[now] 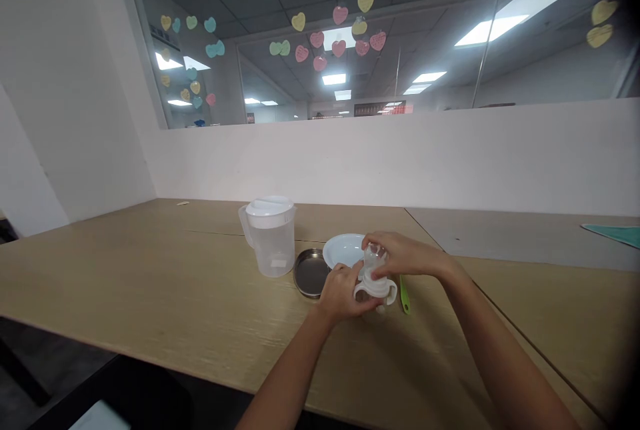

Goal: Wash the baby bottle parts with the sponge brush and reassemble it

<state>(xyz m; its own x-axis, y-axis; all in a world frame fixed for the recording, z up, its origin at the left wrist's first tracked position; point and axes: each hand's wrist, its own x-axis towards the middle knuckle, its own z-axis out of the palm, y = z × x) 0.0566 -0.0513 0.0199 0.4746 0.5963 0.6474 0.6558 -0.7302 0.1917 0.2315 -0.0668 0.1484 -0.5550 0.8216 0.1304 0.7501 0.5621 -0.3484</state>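
A baby bottle (373, 287) with a white collar and two white side handles is held above the table, its top leaning away from me. My left hand (341, 293) is closed around its lower body, near the left handle. From the right, my right hand (400, 253) has its fingers closed on the clear domed cap (374, 255) at the top. Whether the cap is seated or loose, I cannot tell. Just behind the hands are a white bowl (343, 249) and a round dark metal dish (309, 275), both partly covered by my left hand or the bottle.
A translucent lidded pitcher (273, 243) stands left of the dish, handle to the left. A green-handled utensil (405, 297) lies right of the bottle, its far end hidden. Behind the wooden table (175, 283) rises a white wall (350, 163). A teal item (615, 235) lies far right.
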